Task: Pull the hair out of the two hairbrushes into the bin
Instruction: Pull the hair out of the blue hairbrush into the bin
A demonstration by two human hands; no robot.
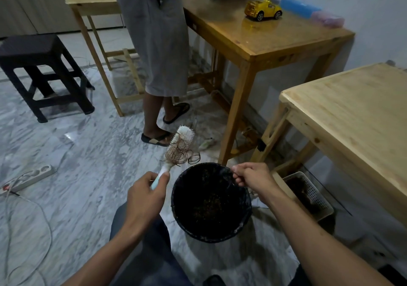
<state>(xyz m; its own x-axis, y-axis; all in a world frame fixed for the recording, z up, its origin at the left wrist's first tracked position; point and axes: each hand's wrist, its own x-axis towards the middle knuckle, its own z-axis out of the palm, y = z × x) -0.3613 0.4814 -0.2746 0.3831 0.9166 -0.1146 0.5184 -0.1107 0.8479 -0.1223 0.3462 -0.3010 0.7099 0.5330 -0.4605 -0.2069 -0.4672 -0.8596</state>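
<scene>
Head view: my left hand (145,194) gripped the hairbrush (179,148) by its handle, head tilted up beyond the bin (246,206), brown hair (184,153) tangled in the bristles. My right hand (253,175) hovered over the bin rim, fingertips pinched; contents indiscernible. No legible writing.

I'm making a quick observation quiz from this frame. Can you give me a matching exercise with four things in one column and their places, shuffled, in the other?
Things:
1. hairbrush
2. bin
3. toy car
4. stool

Places:
A. on the darker wooden table
B. on the floor at far left
C. held by its handle in the left hand
D. on the floor under the right hand

Pairs: 1-C, 2-D, 3-A, 4-B
</scene>
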